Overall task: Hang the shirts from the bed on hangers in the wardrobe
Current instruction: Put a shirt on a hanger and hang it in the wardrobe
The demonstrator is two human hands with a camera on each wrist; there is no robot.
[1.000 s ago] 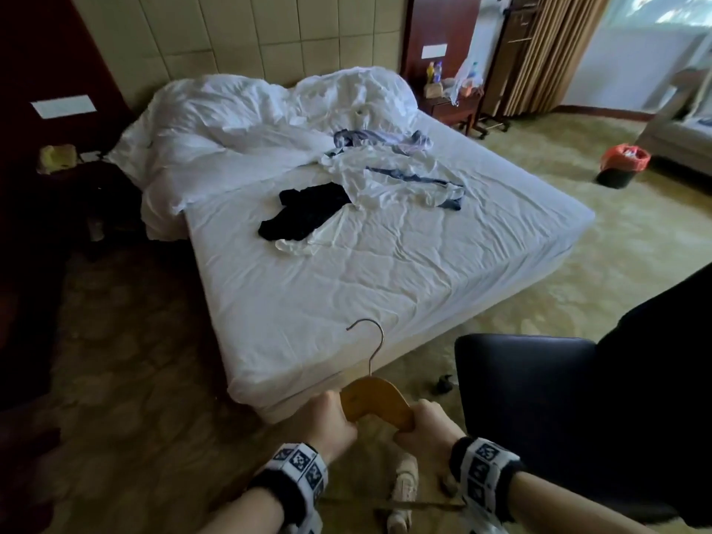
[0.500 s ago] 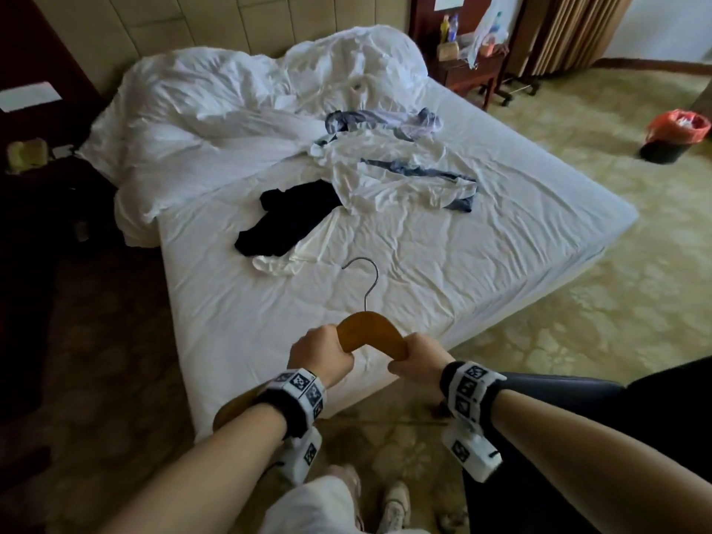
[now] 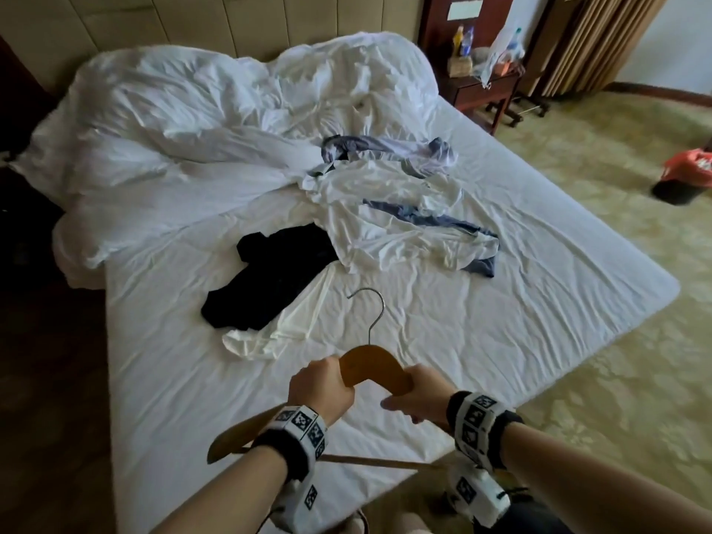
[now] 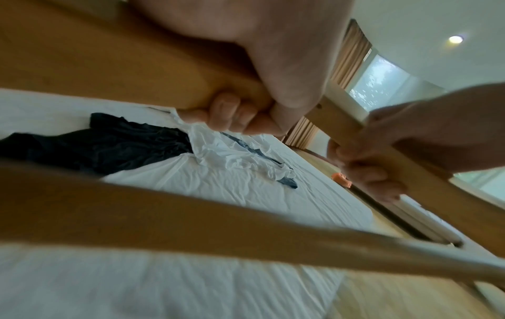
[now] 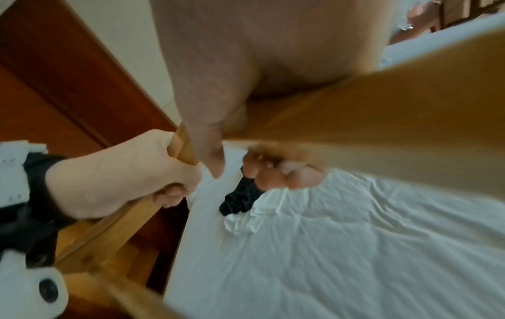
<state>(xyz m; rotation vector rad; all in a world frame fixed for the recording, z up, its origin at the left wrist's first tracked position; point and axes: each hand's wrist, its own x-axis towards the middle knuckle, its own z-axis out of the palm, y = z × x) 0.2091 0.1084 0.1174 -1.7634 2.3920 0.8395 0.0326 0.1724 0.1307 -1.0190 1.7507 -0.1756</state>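
Over the bed (image 3: 501,341), left hand (image 3: 319,387) and right hand (image 3: 418,395) clasp a hanger (image 3: 370,364); shirts (image 3: 404,221) lie beyond.

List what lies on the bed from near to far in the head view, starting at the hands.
Hands, left and right, gripping the wooden hanger → black shirt → white shirt with blue trim → grey-blue shirt → rumpled duvet.
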